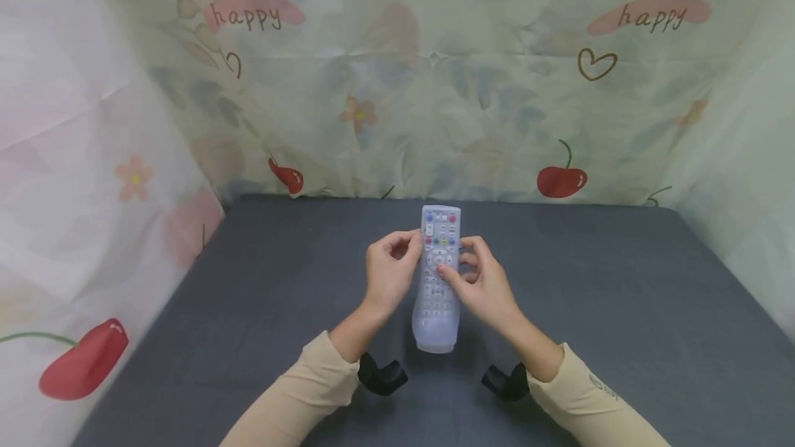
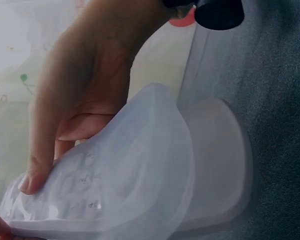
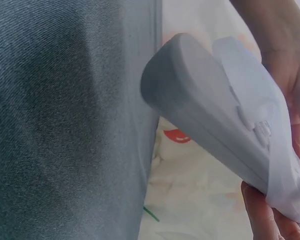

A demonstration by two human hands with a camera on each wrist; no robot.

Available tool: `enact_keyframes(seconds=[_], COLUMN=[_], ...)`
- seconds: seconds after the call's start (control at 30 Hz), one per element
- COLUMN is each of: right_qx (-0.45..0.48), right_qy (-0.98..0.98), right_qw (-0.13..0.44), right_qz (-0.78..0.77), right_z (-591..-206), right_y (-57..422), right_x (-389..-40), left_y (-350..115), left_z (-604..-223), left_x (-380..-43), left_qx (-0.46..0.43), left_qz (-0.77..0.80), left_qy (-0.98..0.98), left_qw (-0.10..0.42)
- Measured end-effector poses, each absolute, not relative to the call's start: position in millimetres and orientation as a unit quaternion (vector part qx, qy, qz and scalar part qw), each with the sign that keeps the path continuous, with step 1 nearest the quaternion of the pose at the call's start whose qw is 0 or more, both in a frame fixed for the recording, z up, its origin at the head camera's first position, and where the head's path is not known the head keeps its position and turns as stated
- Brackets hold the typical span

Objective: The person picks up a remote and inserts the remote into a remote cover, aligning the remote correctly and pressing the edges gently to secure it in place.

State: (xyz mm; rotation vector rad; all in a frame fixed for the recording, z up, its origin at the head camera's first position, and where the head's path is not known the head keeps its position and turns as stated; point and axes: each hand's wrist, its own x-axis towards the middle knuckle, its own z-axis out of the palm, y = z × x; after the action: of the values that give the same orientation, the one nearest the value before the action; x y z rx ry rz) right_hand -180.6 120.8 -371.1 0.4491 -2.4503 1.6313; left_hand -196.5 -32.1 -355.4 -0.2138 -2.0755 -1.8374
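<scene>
A pale grey remote control [image 3: 190, 95] with several rows of buttons sits inside a translucent silicone cover [image 1: 435, 328]. Its lower end sticks out bare past the loose, flared mouth of the cover in both wrist views. At the upper left edge, my left hand [image 1: 390, 271] pinches the covered remote between thumb and fingers. My right hand [image 1: 487, 288] grips it from the right, thumb pressed on the button face and fingers at the far side edge. The remote is held tilted above the table, top end away from me. Undersides of the fingers are partly hidden.
A dark grey cloth-covered table [image 1: 279, 281] lies beneath the hands. Printed fabric [image 1: 435, 88] with cherries and hearts hangs behind and at both sides. Black wrist mounts [image 1: 381, 376] jut inward below each wrist.
</scene>
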Motion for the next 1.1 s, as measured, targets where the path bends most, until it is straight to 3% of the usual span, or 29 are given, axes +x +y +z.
enact_keyframes(seconds=[0.37,0.87,1.1], right_qx=[0.146,0.129,0.129], right_qy=[-0.799,-0.793,-0.797], right_qw=[0.094,0.096,0.09], right_qz=[0.576,0.587,0.584], right_z=[-368,-363,-359], right_y=[116,118,121], right_x=[-178,-177,-178], left_y=[-31,-31,-33], left_z=[-351,-347,-342], left_x=[-199,-196,-192], left_qx=[-0.085,-0.092,-0.103], left_qz=[-0.615,-0.617,-0.605], left_qy=[-0.753,-0.758,-0.774], left_qw=[0.218,0.192,0.157])
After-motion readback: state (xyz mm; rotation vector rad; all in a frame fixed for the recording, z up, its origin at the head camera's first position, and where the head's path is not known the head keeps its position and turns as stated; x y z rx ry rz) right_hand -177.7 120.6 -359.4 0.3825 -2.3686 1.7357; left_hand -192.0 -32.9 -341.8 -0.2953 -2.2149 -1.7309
